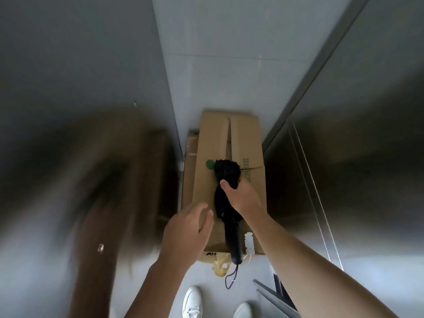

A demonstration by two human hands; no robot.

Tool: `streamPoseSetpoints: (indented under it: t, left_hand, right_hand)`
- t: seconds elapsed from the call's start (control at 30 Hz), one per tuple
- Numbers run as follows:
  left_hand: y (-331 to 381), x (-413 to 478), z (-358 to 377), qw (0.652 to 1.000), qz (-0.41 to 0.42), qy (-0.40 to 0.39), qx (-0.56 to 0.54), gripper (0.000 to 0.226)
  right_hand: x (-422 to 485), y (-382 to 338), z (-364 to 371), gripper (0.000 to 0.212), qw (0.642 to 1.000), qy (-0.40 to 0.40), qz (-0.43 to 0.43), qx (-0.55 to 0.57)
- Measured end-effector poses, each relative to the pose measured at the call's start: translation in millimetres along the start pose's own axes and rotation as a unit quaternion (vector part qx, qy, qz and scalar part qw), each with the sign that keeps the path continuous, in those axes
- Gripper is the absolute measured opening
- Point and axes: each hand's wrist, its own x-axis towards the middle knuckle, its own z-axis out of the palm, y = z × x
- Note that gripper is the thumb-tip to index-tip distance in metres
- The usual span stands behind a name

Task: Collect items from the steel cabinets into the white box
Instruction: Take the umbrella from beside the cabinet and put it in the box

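The right hand (243, 198) has its grip clenched around the bundled canopy of a folded black umbrella (226, 198), which lies lengthwise over the top of a brown cardboard box (229, 143); the umbrella's handle (236, 244) points toward 6 o'clock, past the box's near edge, with a thin wrist loop (231, 280) dangling below it. The left hand (185, 232) hovers at about 9 o'clock from the umbrella, its grip released — fingers spread, touching nothing that I can make out. As for progress, the task looks to be in an early or middle stage: one item is in hand, but the white box is nowhere in view, so nothing can be said about what it already holds, and the carry and drop-off still lie ahead. Whether the umbrella is being lifted clear or only just gripped cannot be told. Steel cabinet panels (367, 157) rise at 3 o'clock, and a blurred panel (80, 180) at 9 o'clock — probably a cabinet door — fills the left. By count: one umbrella, two hands, one cardboard box on top with the edge of a second piece of cardboard (189, 161) showing beneath it at 9 o'clock, some torn tape (220, 266) at its near edge, and two white shoes (192, 301) on the floor at 6 o'clock.
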Motion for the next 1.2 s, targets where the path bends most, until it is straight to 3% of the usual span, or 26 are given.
streamPoseSetpoints:
  t: [0.2, 0.33, 0.77, 0.93, 1.1, 1.2]
  left_hand:
    - [-4, -1, 11, 0.999, -0.018, -0.025, -0.018, 0.028]
    - [-13, 2, 17, 0.999, -0.03, -0.031, -0.022, 0.023]
    - [-5, -29, 19, 0.997, -0.015, -0.081, -0.004, 0.022]
    - [16, -50, 4, 0.994, 0.005, -0.107, 0.005, 0.026]
    - [46, -73, -24, 0.992, 0.047, -0.115, 0.002, 0.026]
    - [59, -88, -39, 0.99, 0.071, -0.125, -0.002, 0.024]
  right_hand:
    - [15, 34, 33, 0.098, 0.996, -0.003, 0.087, 0.018]
    - [12, 44, 30, 0.075, 0.995, -0.009, 0.096, 0.025]
    - [-55, 90, 4, 0.039, 0.985, -0.001, 0.084, 0.149]
    - [-105, 95, -25, 0.051, 0.971, 0.01, 0.058, 0.232]
    - [-166, 93, -56, 0.029, 0.974, 0.067, 0.007, 0.217]
    - [-199, 92, -69, 0.03, 0.973, 0.096, -0.015, 0.208]
